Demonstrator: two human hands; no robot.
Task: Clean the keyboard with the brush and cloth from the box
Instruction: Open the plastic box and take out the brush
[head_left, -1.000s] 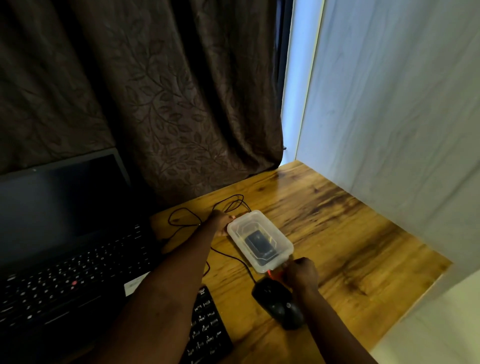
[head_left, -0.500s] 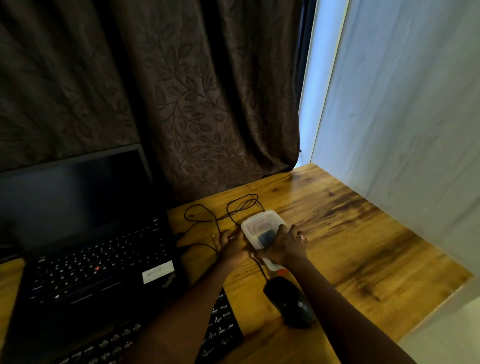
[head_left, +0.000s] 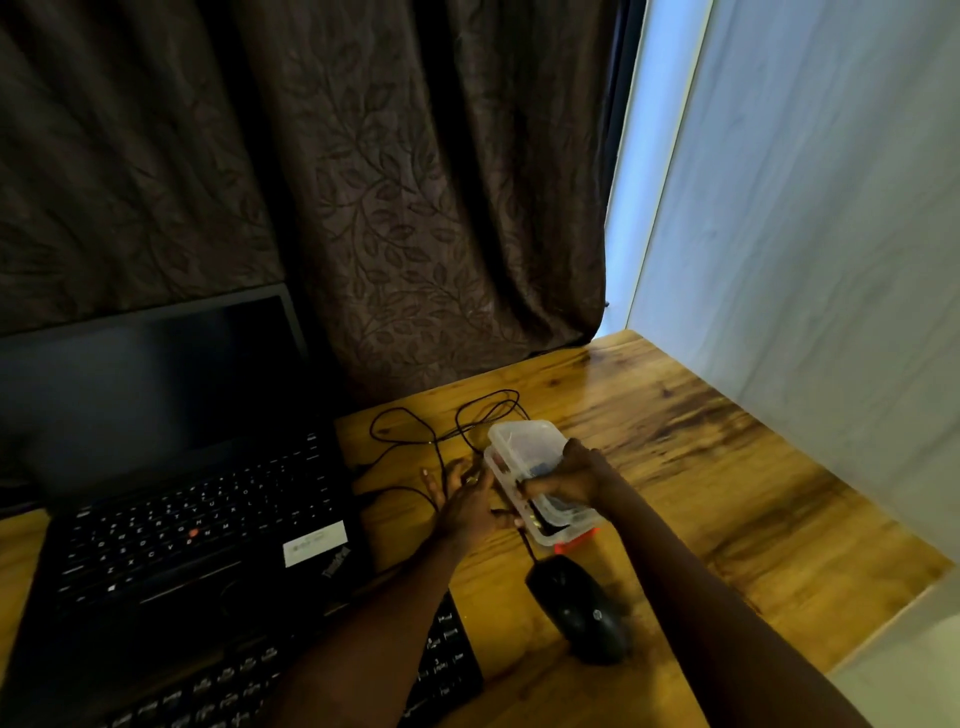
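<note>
A clear plastic box (head_left: 563, 525) stands on the wooden desk (head_left: 701, 467), right of the laptop. My right hand (head_left: 569, 478) grips its clear lid (head_left: 524, 441), which is tilted up off the box. My left hand (head_left: 467, 501) rests against the box's left side with fingers spread flat on the desk. Dark items lie inside the box; I cannot tell which is brush or cloth. A red piece (head_left: 576, 543) shows at the box's near corner. The black external keyboard (head_left: 447, 654) lies at the bottom, mostly hidden by my left forearm.
An open black laptop (head_left: 182, 519) fills the left side. A black mouse (head_left: 582, 608) sits just in front of the box, its cable (head_left: 415, 421) looped behind it. A white wall bounds the desk on the right; a dark curtain hangs behind.
My right hand moved from the box's near end onto the lid and has raised it. My left hand slid along the box's left side toward me. The view shifted left.
</note>
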